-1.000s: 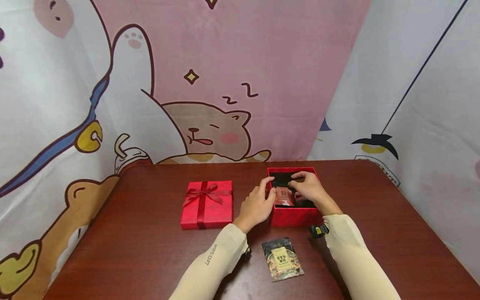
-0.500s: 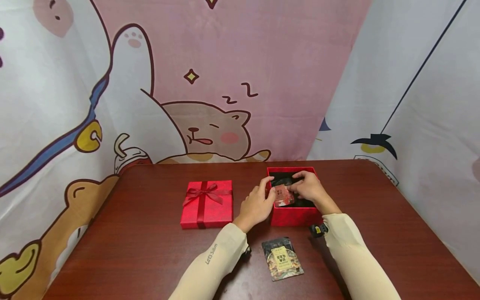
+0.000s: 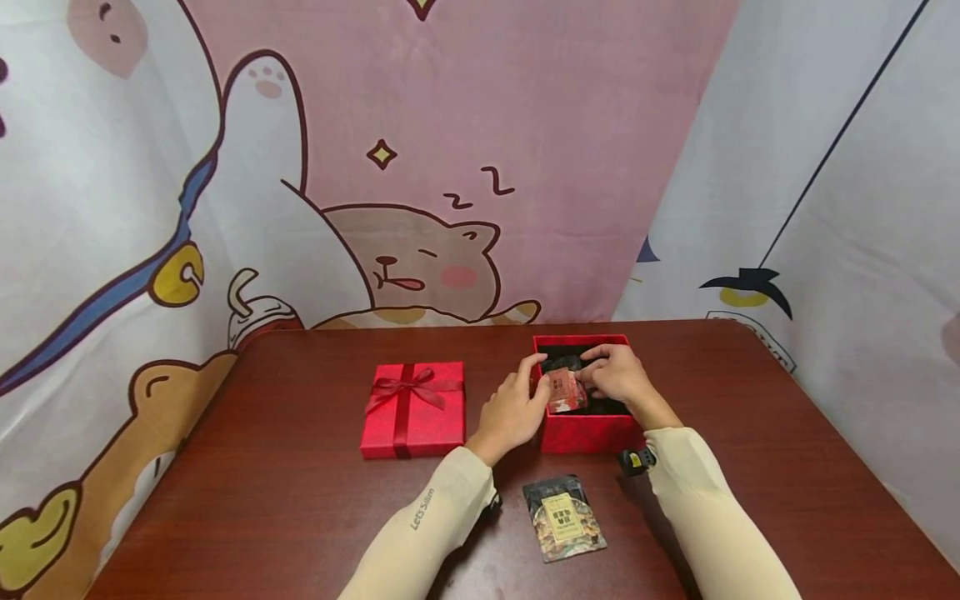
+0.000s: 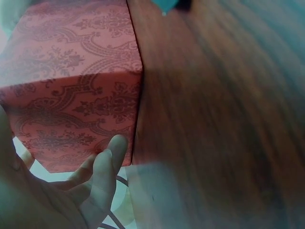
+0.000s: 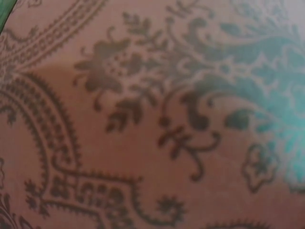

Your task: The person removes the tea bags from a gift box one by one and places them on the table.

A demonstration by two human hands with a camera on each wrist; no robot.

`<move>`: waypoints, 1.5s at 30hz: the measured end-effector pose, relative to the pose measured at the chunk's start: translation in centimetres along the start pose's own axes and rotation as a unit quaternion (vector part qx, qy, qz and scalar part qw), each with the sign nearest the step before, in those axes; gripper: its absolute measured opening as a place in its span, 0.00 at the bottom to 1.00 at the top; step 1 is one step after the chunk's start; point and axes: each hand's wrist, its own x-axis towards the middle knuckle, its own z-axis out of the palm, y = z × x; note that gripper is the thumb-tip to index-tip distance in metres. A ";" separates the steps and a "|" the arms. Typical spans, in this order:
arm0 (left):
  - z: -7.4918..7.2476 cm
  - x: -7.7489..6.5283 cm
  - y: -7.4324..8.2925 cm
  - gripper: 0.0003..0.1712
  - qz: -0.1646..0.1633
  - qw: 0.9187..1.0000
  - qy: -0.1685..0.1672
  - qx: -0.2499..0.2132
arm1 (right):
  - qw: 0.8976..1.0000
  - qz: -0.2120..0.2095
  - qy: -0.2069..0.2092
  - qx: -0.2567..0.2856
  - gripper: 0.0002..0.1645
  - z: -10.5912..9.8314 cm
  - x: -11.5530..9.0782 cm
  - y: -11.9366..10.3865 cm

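Red and open-topped, the gift box stands near the far edge of the wooden counter in the head view, right of the middle. A small reddish packet leans inside it toward the near left corner, between the two hands. The left hand rests relaxed at the box's left rim, its thumb tip just beside the packet. The right hand reaches in over the right side, fingers bent, fingertips at the packet's right edge; whether they pinch it I cannot tell. Behind the packet lies something dark, too shadowed to make out. A square red lid with a ribbon bow sits left of the box, apart from it. Toward the counter's near edge, in front of the box, a dark food pouch with a yellow label lies flat.

In the left wrist view, the left hand's fingers lie loosely extended along the damask-patterned outer wall of the box.

In the right wrist view, a blurred, dark-figured reddish surface fills nearly everything.
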 end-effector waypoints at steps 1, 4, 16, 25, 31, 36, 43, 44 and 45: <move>0.0 0.0 0.0 0.26 0.000 1.000 0.001 0.000 | 1.000 0.000 0.002 -0.004 0.22 0.0 0.0 0.0; 0.1 0.1 0.0 0.26 0.000 1.000 0.002 0.002 | 1.000 0.003 0.009 -0.015 0.20 0.0 -0.1 -0.1; 0.0 0.1 -0.1 0.26 -0.001 1.000 -0.001 0.002 | 0.999 -0.017 -0.010 -0.036 0.25 0.2 0.2 -0.1; -0.1 0.0 0.1 0.25 -0.003 1.000 -0.001 0.000 | 0.994 -0.056 0.008 -0.097 0.18 0.4 -0.2 -0.2; -0.1 0.0 0.0 0.26 -0.003 1.000 -0.002 -0.001 | 0.990 -0.072 0.021 -0.118 0.13 0.4 -0.2 -0.1; -0.2 -0.1 0.1 0.26 -0.005 1.000 -0.001 -0.002 | 0.997 -0.065 -0.021 -0.041 0.16 0.5 -0.1 0.0; -0.1 0.0 0.0 0.26 -0.004 1.000 -0.002 -0.004 | 0.995 -0.056 -0.078 -0.013 0.24 0.6 -0.2 0.0; 0.0 0.0 0.0 0.26 -0.004 1.000 -0.001 -0.003 | 0.995 -0.058 -0.082 -0.017 0.23 0.6 -0.2 0.0; 0.0 0.0 0.0 0.26 -0.004 1.000 0.000 -0.003 | 0.994 -0.061 -0.086 -0.023 0.22 0.6 -0.2 0.1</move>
